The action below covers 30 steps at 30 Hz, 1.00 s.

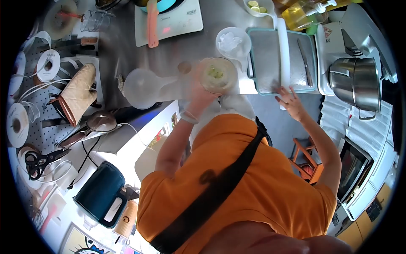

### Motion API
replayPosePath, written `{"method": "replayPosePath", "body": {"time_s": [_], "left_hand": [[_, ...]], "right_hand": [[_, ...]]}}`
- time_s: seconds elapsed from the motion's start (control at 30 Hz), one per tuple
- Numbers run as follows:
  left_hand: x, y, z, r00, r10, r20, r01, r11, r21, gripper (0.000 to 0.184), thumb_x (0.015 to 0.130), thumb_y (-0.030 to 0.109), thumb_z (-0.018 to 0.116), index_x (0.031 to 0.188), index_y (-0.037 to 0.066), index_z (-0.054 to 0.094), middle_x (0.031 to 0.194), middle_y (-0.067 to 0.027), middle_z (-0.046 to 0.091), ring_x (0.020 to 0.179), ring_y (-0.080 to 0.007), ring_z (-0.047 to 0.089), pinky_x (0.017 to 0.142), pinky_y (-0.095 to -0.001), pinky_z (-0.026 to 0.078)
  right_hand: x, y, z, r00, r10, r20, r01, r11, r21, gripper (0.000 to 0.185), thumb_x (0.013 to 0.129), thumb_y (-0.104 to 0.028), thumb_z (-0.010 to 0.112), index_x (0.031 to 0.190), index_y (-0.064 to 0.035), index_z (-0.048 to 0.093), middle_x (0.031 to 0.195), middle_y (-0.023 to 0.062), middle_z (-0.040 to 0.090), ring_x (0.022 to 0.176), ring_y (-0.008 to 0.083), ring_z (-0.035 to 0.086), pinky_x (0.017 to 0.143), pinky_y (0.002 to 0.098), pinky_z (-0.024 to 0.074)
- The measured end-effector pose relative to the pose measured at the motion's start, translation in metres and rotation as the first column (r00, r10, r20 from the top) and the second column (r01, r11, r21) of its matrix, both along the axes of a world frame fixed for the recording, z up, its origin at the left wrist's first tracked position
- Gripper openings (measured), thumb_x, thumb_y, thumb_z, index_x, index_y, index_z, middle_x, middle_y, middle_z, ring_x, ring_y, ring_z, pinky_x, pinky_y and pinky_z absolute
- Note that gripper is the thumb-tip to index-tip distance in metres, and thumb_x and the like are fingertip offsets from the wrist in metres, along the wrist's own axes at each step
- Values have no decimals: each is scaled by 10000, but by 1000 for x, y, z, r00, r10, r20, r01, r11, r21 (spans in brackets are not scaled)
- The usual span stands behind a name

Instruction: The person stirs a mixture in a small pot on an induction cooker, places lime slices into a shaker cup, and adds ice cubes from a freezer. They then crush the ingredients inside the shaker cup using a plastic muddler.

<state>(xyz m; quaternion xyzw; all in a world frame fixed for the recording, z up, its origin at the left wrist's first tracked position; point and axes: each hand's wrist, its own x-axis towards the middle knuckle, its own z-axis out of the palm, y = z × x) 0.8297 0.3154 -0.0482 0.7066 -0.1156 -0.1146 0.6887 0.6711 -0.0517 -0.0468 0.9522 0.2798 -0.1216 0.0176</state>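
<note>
My left hand (198,95), blurred, is wrapped against the left side of a round clear container (218,76) with pale green pieces inside. My right hand (291,103) has its fingers spread at the near end of a long white bar (283,55). That bar lies across a teal-rimmed tray (263,91); on the tray's right side rests a knife (305,63). Behind the container, a white bowl (231,41) holds clear, ice-like chunks. A translucent round lid or scoop with a handle (143,88) sits left of my left hand.
A white scale or cooktop (179,21) bears a pan with a pink utensil (152,25). Lime slices (256,6) are in a small bowl. A steel pot (357,82) stands right, an oven mitt (78,91) hangs left, and a dark kettle (101,192) is lower left.
</note>
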Motion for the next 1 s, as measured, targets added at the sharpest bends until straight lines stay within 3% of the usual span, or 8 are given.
{"method": "replayPosePath", "body": {"time_s": [0.07, 0.2, 0.33, 0.5, 0.6, 0.73, 0.93, 1.0], "left_hand": [[4, 3, 6, 934, -81, 347, 30, 988, 149, 947, 584, 156, 888, 1334, 50, 320, 1300, -108, 436, 1192, -211, 458, 1001, -364, 398], [8, 7, 25, 921, -14, 389, -3, 999, 42, 842, 545, 224, 897, 1242, 24, 469, 1158, -127, 531, 1096, -281, 518, 967, -387, 393], [12, 8, 50, 945, -150, 289, 182, 979, -87, 776, 547, 241, 893, 1181, 30, 499, 1118, -107, 546, 1075, -268, 528, 959, -386, 401], [9, 6, 60, 948, -169, -271, 126, 977, -172, 567, 618, 216, 839, 1072, 59, 537, 1043, -62, 576, 996, -186, 566, 865, -329, 447], [8, -4, 86, 915, -245, -321, 107, 914, -392, 500, 631, 222, 818, 1024, 62, 554, 992, -48, 598, 949, -158, 587, 803, -307, 469], [25, -23, 104, 937, -282, 209, 316, 936, -154, 405, 600, 191, 800, 918, 41, 599, 841, -53, 636, 770, -152, 631, 686, -287, 489], [16, -41, 112, 949, -278, 152, 300, 942, -148, 592, 589, 128, 819, 1092, 22, 525, 1008, -104, 614, 924, -184, 608, 810, -323, 482], [14, -45, 111, 964, -250, 92, 261, 956, -137, 674, 598, 111, 823, 1170, 24, 477, 1091, -120, 593, 998, -200, 589, 870, -338, 469]], "right_hand": [[11, 26, 33, 995, -72, -64, 63, 989, -132, 547, 734, -63, 636, 1263, -118, 507, 1431, 122, 361, 1375, 299, 279, 1154, 504, 164], [60, 107, 111, 888, -459, 4, 402, 781, 478, 735, 624, -163, 781, 1290, -79, 480, 1409, 171, 369, 1344, 387, 298, 1099, 533, 255], [106, 187, 168, 920, -383, 82, 141, 520, 842, 911, 640, -452, 812, 1337, -23, 412, 1392, 221, 390, 1332, 426, 307, 1090, 528, 255], [128, 230, 154, 909, -407, -84, 209, 274, 939, 763, 625, -257, 842, 1241, 25, 492, 1252, 189, 542, 1171, 318, 533, 982, 402, 430], [127, 230, 160, 858, -475, -194, 304, 166, 938, 617, 650, -187, 797, 1165, 42, 545, 1211, 181, 572, 1118, 296, 568, 961, 374, 445], [128, 212, 160, 831, -474, -292, 361, 60, 931, 560, 679, -136, 759, 1165, 53, 555, 1176, 159, 593, 1109, 243, 570, 958, 347, 441], [128, 185, 166, 802, -472, -366, 361, -105, 927, 484, 759, -122, 709, 1183, 46, 547, 1147, 113, 606, 1070, 180, 568, 973, 311, 415], [129, 168, 169, 646, -466, -605, 485, -361, 796, 443, 795, -131, 670, 1180, 50, 547, 1110, 99, 626, 1042, 157, 571, 948, 297, 423]]}}
